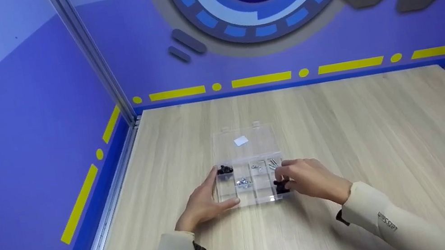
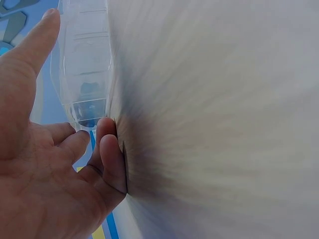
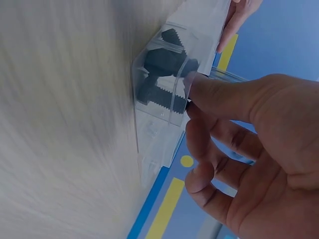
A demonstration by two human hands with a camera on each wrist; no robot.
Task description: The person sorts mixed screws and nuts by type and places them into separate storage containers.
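A clear plastic compartment box lies on the table, its lid laid back behind it. Along the box's left side rests my left hand, thumb stretched over the front corner and fingers spread at the far left; in the left wrist view the fingertips touch the box's end. My right hand reaches into the front right compartment. There its thumb and forefinger pinch the end of a black bolt, partly hidden by the thumb. Other black bolts with coarse threads lie in the same compartment.
Black pieces fill the back left compartment. Small silvery parts lie in a middle one, and silver screws at back right. A white label sits on the lid. Metal posts and blue walls border the wooden table.
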